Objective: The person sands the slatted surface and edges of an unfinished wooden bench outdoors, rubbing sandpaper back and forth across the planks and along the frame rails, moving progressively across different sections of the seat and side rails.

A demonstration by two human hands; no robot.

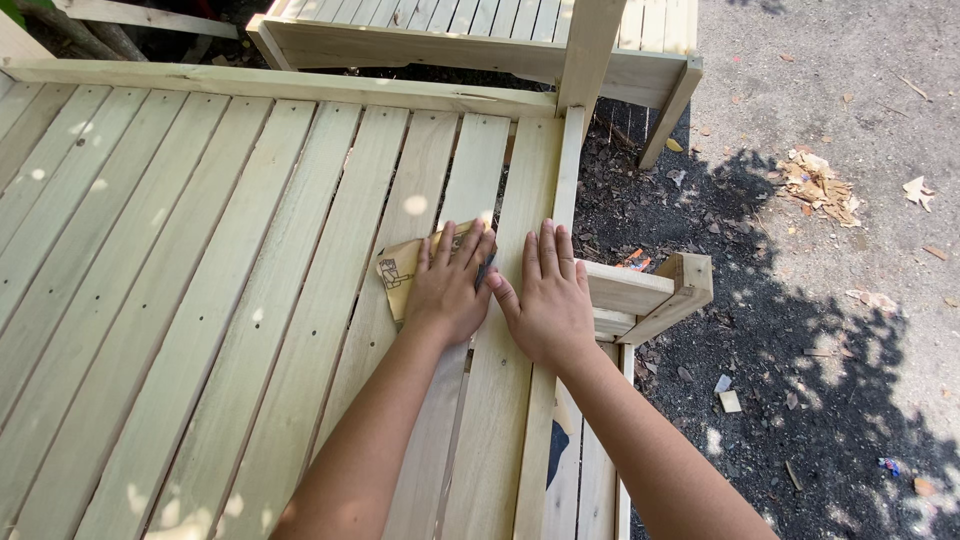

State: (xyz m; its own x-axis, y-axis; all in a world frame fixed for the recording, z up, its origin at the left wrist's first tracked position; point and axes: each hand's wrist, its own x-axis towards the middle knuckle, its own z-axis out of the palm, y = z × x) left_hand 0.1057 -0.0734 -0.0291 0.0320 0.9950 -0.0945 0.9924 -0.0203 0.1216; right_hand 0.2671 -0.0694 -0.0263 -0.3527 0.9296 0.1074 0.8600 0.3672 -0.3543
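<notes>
Pale wooden slats are filling most of the head view: a large slatted panel point(200, 300) is lying flat, its boards running lengthwise from the near edge up to a cross rail point(280, 85) at the far side. A second slatted piece point(480, 30) is standing beyond that rail, on dark ground scattered with wood shavings point(820, 185). At the panel's right edge a short block frame point(650, 295) is sticking out sideways. Both hands are resting palm-down on the slats, side by side and nearly touching at the thumbs. Left hand point(450, 285) is pressing flat on a folded sheet of tan sandpaper point(400, 275), fingers spread and extended, not curled around anything; the sheet is lying under the palm and showing mainly to the left and far side of the fingers, over the gap between two slats. Right hand point(550, 295) is lying open and flat on the next slat to the right, holding nothing, its fingertips pointing up the board. Sandpaper is sitting wholly under the left hand, so that hand is the nearer one; the slat's long axis is running in line with both sets of fingers, away from the body.
</notes>
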